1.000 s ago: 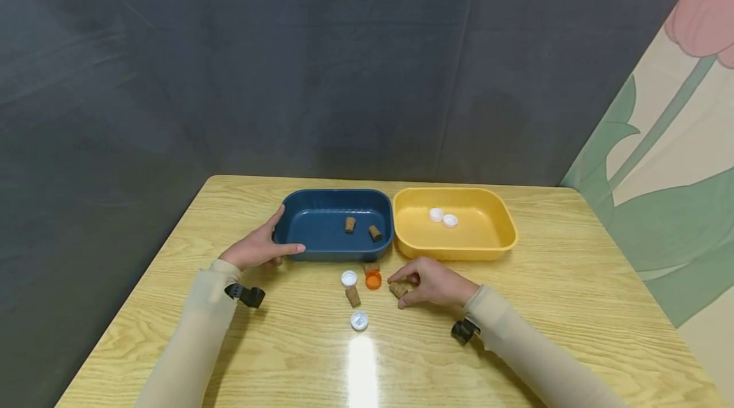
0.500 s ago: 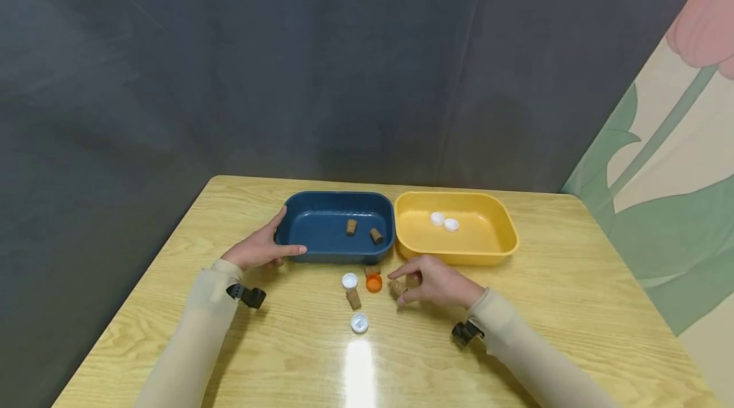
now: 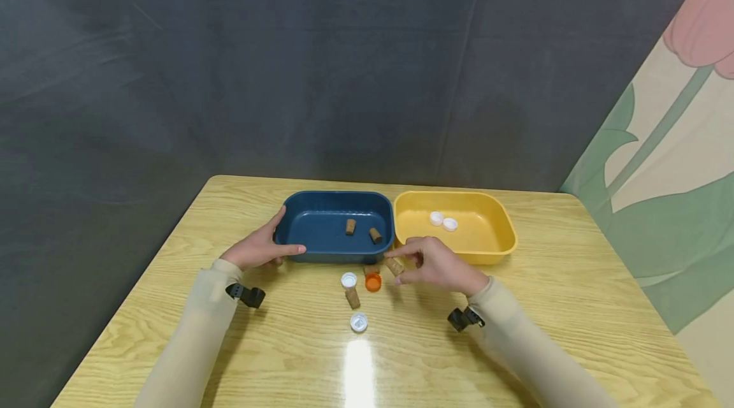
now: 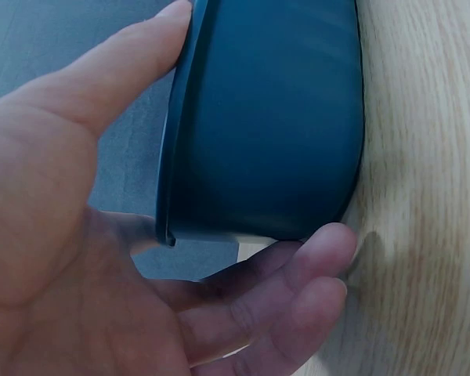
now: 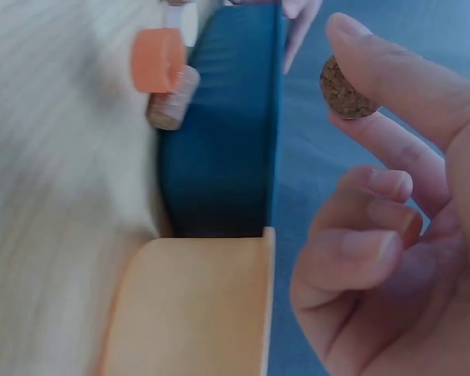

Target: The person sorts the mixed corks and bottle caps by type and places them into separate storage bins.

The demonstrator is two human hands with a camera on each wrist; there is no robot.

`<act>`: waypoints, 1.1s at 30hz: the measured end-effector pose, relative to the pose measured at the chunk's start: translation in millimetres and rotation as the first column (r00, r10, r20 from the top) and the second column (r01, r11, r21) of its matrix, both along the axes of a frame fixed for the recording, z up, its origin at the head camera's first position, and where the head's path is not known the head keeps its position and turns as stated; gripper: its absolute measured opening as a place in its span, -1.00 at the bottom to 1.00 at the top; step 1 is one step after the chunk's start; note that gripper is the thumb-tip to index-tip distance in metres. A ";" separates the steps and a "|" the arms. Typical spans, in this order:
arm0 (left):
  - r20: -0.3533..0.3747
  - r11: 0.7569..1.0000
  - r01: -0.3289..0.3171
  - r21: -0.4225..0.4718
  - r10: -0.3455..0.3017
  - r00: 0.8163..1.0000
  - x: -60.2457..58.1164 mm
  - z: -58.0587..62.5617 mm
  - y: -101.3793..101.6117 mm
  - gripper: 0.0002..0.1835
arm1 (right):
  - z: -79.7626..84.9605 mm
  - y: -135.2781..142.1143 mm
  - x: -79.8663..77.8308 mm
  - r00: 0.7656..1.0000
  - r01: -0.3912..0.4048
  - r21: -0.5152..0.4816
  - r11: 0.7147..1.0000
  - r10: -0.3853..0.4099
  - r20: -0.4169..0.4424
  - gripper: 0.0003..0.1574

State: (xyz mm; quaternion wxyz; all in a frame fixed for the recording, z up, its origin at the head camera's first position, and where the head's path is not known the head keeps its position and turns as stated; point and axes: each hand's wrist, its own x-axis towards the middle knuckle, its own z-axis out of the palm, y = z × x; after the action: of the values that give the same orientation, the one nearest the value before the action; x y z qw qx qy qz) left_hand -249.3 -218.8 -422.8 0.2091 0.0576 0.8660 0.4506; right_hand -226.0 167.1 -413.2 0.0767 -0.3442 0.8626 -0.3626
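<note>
My right hand (image 3: 438, 264) pinches a brown cork (image 3: 394, 266) between thumb and index finger, raised just in front of where the two bins meet. In the right wrist view the cork's round end (image 5: 346, 92) shows, and the other fingers are curled below it. With thumb and index finger spread, my left hand (image 3: 258, 248) rests on the front left corner of the blue bin (image 3: 338, 256). Its thumb touches the rim, as the left wrist view shows, and the lower fingertips lie by the wall's base. Two corks (image 3: 350, 226) lie in the blue bin.
A yellow bin (image 3: 455, 256) with two white caps (image 3: 443, 221) adjoins the blue one. On the wooden table (image 3: 287, 344) in front lie an orange cap (image 3: 373, 282), a cork (image 3: 352, 298) and two more white caps (image 3: 359, 322). Another cork (image 5: 172, 100) is beside the blue bin.
My right hand has lifted the cork off the table and moved it up toward the blue bin. The left hand has stayed on the bin's corner.
</note>
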 end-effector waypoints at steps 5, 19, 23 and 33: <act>0.000 1.000 0.004 -0.005 -0.004 1.000 -0.3 1.5 0.3 0.30 | 10.8 -5.0 -6.3 1.000 0.021 -0.005 1.000 -0.021 -0.002 -0.45; -0.005 1.000 -0.003 -0.010 0.002 1.000 4.9 -8.3 1.1 0.29 | 28.8 -31.4 -36.9 0.992 0.122 -0.022 0.992 -0.121 0.040 -0.43; -0.020 1.000 -0.001 -0.013 0.001 1.000 2.6 -6.0 -0.1 0.28 | 37.8 -41.2 -54.0 0.992 0.122 -0.028 0.992 -0.121 0.040 -0.43; -0.019 1.000 0.014 -0.013 -0.014 1.000 -1.5 -5.2 -2.2 0.28 | 48.5 -67.3 -88.1 0.991 0.128 -0.001 0.992 -0.128 0.024 -0.47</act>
State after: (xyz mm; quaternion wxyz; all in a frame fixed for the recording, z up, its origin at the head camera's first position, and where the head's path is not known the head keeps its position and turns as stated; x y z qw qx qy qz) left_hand -250.8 -221.0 -427.9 0.2044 0.0666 0.8703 0.4432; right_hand -314.1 99.8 -364.6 0.0634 -0.2839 0.8815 -0.3720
